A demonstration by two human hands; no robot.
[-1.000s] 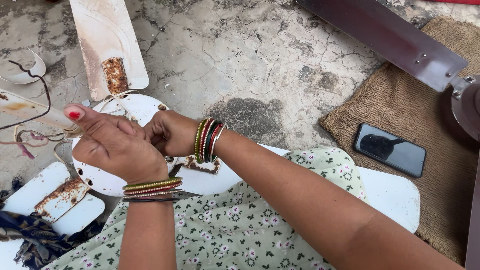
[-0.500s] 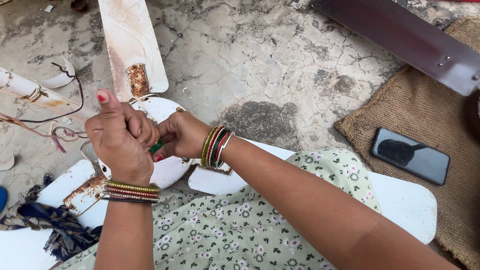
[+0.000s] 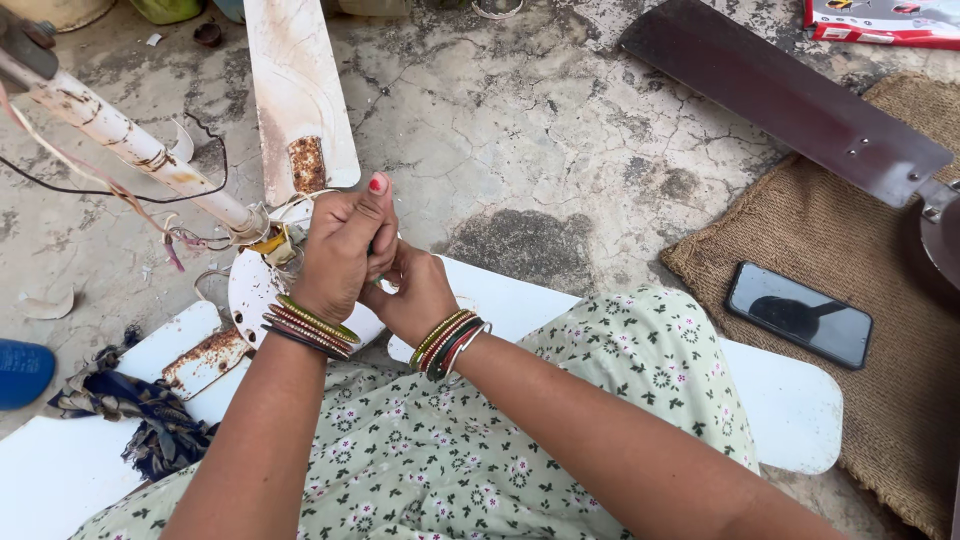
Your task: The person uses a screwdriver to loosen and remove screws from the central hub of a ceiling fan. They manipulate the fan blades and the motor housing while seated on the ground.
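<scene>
Both hands, the left hand point(image 3: 340, 250) and right hand point(image 3: 415, 295), were clamped together on a hidden tool handle, pressing down over the white fan motor point(image 3: 250, 290) for leverage.

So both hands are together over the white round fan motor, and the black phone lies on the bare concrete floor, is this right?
Not quite. The head view shows the black phone lying on the brown burlap mat, not on bare concrete. The left hand and right hand are indeed together over the white round fan motor.

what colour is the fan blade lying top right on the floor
Dark brown, a long flat metal fan blade, seen in the head view.
</scene>
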